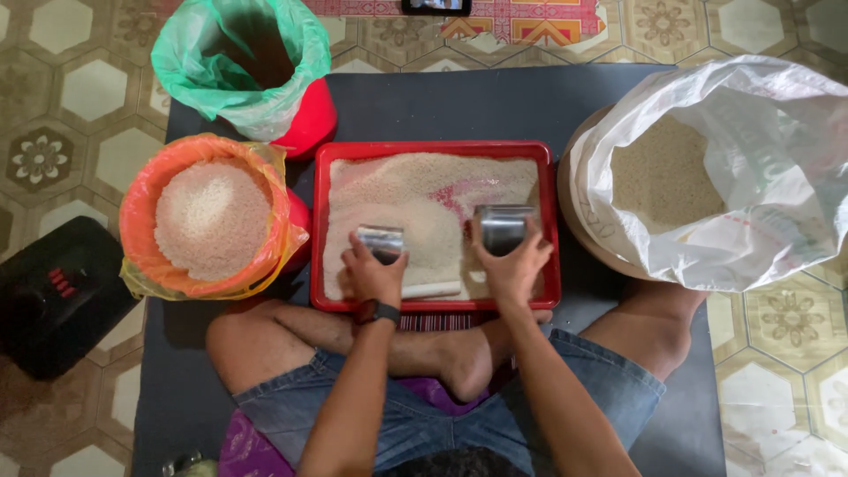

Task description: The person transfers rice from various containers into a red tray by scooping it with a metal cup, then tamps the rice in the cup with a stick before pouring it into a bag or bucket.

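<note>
Subject: one seated person, bare arms, bare legs.
Denim shorts (415, 424), blue, frayed hems. Dark wristwatch (376, 311) with black strap on left wrist. Left hand (373, 270) and right hand (512, 265) ungloved, no rings visible. No sleeves in view; feet bare.

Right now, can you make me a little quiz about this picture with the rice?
1. True or false: the red tray holds rice.
2. What does each hand hold? A) metal cups B) spoons C) nothing
3. Which side of the tray has the big white sack?

Key: 1. True. 2. A: left hand grips one metal cup, right hand grips the other metal cup. 3. The right side.
</note>
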